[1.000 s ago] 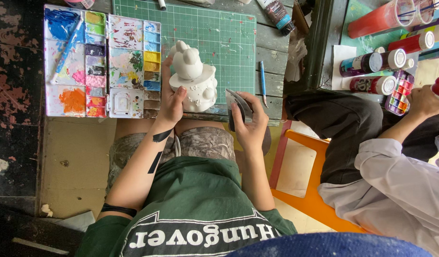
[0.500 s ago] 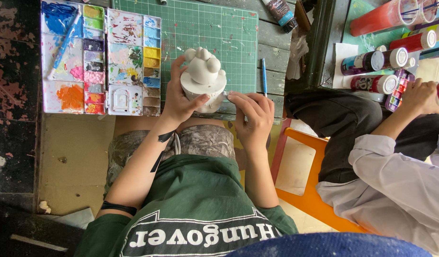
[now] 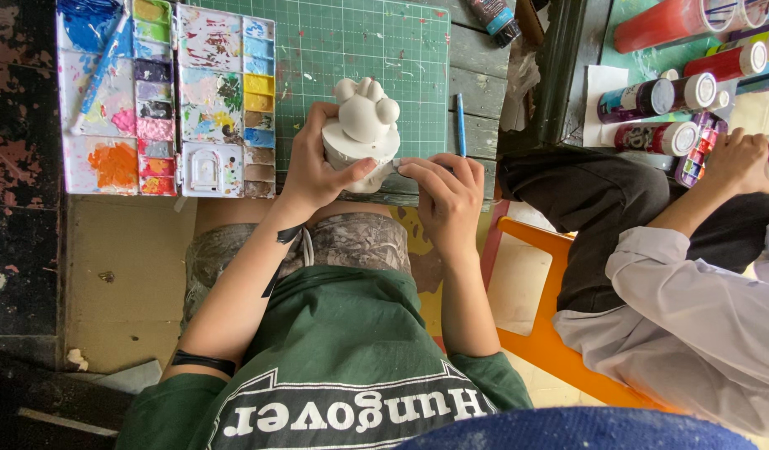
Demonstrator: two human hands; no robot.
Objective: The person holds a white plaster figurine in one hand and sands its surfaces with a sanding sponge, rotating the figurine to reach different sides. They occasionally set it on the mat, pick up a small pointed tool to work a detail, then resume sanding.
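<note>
Green cutting mat (image 3: pixel 384 42) on plank table: left hand (image 3: pixel 313 171) clamped around white plaster figurine (image 3: pixel 363 125), steadying it beside right hand (image 3: pixel 443 196), whose fingers pinch a small tool against its base.

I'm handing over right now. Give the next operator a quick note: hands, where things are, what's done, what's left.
Left hand: grip around the white figurine, held tilted over the near edge of the green mat.
Right hand: pinches a small grey piece against the figurine's base; I cannot tell what it is.
Palette lies left of the mat, a blue brush to its right.
Done: figurine is in hand.
Left: it shows no paint yet, all white.
</note>
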